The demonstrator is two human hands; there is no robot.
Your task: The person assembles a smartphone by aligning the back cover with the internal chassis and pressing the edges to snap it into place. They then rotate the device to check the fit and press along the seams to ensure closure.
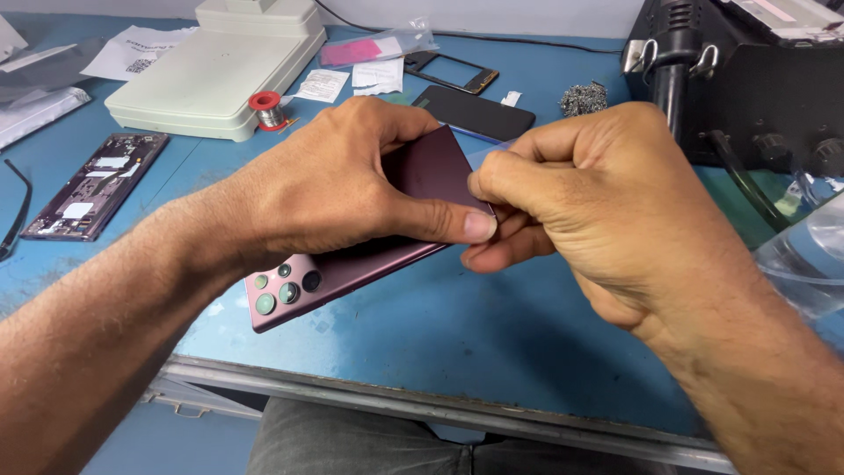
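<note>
My left hand grips a burgundy phone back cover from above, thumb pressed along its right edge. Several camera lens rings show at the cover's lower left corner. My right hand pinches a thin clear film at the cover's far right corner, fingertips touching my left thumb. The cover is held tilted just above the blue table.
An opened phone frame lies at left. A white box-shaped machine and a solder spool sit behind. A dark phone screen, a thin black bezel and a black station stand at back right. Clear plastic lies at right.
</note>
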